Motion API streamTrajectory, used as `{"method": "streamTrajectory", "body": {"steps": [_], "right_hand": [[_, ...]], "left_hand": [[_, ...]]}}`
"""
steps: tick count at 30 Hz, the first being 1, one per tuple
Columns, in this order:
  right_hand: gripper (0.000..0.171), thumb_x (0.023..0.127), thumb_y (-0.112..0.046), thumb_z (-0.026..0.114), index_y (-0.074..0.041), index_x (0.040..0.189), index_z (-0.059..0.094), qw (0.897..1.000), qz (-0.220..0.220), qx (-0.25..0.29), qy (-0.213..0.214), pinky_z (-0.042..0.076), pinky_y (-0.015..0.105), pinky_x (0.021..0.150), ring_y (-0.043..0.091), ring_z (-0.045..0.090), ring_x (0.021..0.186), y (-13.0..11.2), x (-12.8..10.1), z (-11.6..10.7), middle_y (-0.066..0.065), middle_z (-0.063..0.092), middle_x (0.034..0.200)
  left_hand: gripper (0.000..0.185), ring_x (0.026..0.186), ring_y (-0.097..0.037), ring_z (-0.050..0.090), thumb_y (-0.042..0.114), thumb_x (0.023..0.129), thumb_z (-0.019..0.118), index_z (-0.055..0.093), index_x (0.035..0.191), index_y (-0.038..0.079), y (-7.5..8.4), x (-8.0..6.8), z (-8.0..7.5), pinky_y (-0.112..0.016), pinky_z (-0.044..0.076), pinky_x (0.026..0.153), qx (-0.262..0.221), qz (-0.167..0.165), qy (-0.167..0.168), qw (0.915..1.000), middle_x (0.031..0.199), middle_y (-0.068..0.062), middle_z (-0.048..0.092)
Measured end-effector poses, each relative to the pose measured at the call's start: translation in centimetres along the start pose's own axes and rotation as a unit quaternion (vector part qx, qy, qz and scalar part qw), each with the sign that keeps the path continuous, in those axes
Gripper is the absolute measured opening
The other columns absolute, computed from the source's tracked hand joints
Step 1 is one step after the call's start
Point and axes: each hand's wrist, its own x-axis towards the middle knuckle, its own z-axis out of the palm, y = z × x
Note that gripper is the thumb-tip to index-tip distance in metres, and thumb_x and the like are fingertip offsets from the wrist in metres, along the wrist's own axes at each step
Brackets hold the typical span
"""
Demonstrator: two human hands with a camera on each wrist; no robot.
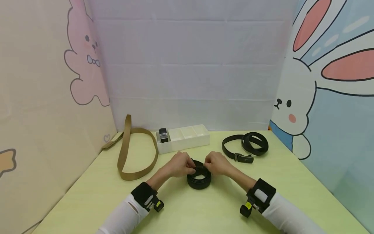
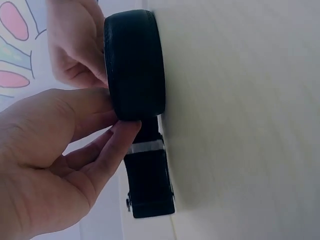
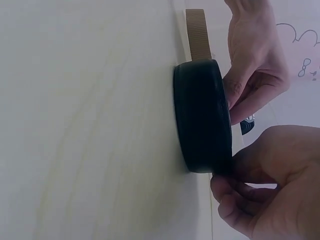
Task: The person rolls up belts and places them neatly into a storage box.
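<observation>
Black belt (image 1: 199, 177) coiled on the green table (image 1: 204, 211), mid-front. Left hand (image 1: 181, 165) and right hand (image 1: 215, 164) both pinch its top edge, fingers curled. Tan belt (image 1: 126, 156) lies left.

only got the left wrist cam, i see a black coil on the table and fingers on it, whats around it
Observer: In the head view a tan belt lies in a loose loop to the left of the coil.
Operator: anything on the other side
Observer: Yes, a black belt, loosely looped with its buckle toward the front, lies to the right.
Operator: and behind the coil
Observer: A white tray with compartments sits at the back; its left compartment holds a dark item, too small to identify.
Operator: both hands on the coil?
Observer: Yes, the left hand and right hand both pinch its top edge with their fingers.
</observation>
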Motion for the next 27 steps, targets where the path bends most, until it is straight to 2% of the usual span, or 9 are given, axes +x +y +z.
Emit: {"method": "streamTrajectory", "body": {"steps": [1,4,7,8,12,18,19,23,27], "right_hand": [[0.025,0.100,-0.024,0.076,-0.029,0.076,0.083,1.000,0.009,0.012,-0.010,0.049,0.028,0.057,0.005,0.061,0.058,-1.3,-0.1,-0.9,-0.021,0.068,0.062],[0.025,0.100,-0.022,0.077,-0.033,0.079,0.085,0.999,0.006,0.034,-0.026,0.052,0.028,0.060,0.005,0.063,0.062,0.0,0.9,-0.2,-0.022,0.072,0.067],[0.024,0.102,-0.021,0.077,-0.030,0.082,0.086,0.998,0.019,0.046,-0.043,0.054,0.032,0.061,0.009,0.067,0.066,-0.1,0.8,-0.1,-0.015,0.077,0.073],[0.024,0.103,-0.024,0.077,-0.033,0.082,0.085,0.998,0.011,0.049,-0.042,0.054,0.030,0.060,0.008,0.066,0.065,1.4,1.2,0.8,-0.018,0.076,0.073],[0.024,0.107,-0.022,0.071,-0.018,0.089,0.087,0.998,-0.028,0.042,-0.032,0.051,0.031,0.060,0.011,0.063,0.066,-2.4,-0.9,-1.7,-0.009,0.076,0.076],[0.023,0.099,-0.028,0.083,-0.015,0.080,0.078,0.996,-0.003,0.052,-0.072,0.047,0.032,0.063,0.013,0.059,0.066,-8.1,-2.8,-5.6,-0.005,0.069,0.072],[0.024,0.096,-0.031,0.085,-0.016,0.079,0.076,0.997,-0.010,0.042,-0.071,0.047,0.031,0.064,0.013,0.059,0.066,-8.1,-2.7,-5.5,-0.006,0.068,0.072],[0.022,0.092,-0.018,0.083,-0.014,0.073,0.071,0.999,-0.023,0.004,-0.037,0.045,0.030,0.060,0.012,0.056,0.061,-9.8,-3.5,-5.8,-0.006,0.064,0.068],[0.021,0.090,-0.008,0.081,-0.011,0.072,0.071,0.999,0.002,-0.015,-0.037,0.042,0.027,0.059,0.012,0.054,0.060,-11.8,-4.0,-6.4,-0.003,0.064,0.067]], "left_hand": [[0.006,0.083,-0.008,0.077,0.008,0.093,0.087,0.092,0.096,0.009,0.1,0.0,0.0,-0.024,0.058,0.073,0.003,-0.001,0.003,1.0000,0.092,-0.004,0.088],[0.006,0.082,-0.011,0.077,0.010,0.093,0.087,0.092,0.095,0.009,0.5,0.1,0.1,-0.026,0.057,0.072,0.014,-0.011,0.017,0.9997,0.091,-0.003,0.088],[0.005,0.076,-0.010,0.072,0.011,0.093,0.088,0.092,0.091,0.009,0.9,0.0,0.3,-0.025,0.054,0.068,0.024,-0.026,0.027,0.9990,0.086,-0.001,0.087],[0.006,0.075,-0.009,0.070,0.012,0.094,0.088,0.092,0.090,0.010,1.0,-0.1,0.4,-0.026,0.053,0.068,0.027,-0.033,0.031,0.9986,0.084,0.000,0.086],[0.009,0.073,-0.010,0.065,0.012,0.094,0.088,0.091,0.085,0.011,1.7,-0.1,0.3,-0.026,0.049,0.067,0.034,-0.056,0.035,0.9973,0.081,0.001,0.085],[0.011,0.073,-0.011,0.062,0.011,0.095,0.087,0.090,0.084,0.011,2.0,0.1,0.2,-0.025,0.047,0.066,0.038,-0.066,0.033,0.9965,0.079,0.002,0.083],[0.011,0.073,-0.012,0.062,0.011,0.095,0.087,0.090,0.084,0.011,1.9,0.1,0.1,-0.026,0.047,0.066,0.038,-0.066,0.033,0.9966,0.079,0.002,0.083],[0.010,0.073,-0.011,0.064,0.013,0.094,0.088,0.089,0.084,0.011,1.6,0.2,0.1,-0.026,0.050,0.067,0.040,-0.054,0.025,0.9975,0.078,0.003,0.083],[0.005,0.073,-0.008,0.066,0.014,0.091,0.092,0.089,0.088,0.010,1.0,0.5,0.0,-0.024,0.052,0.068,0.051,-0.029,0.023,0.9980,0.078,0.003,0.083]]}}
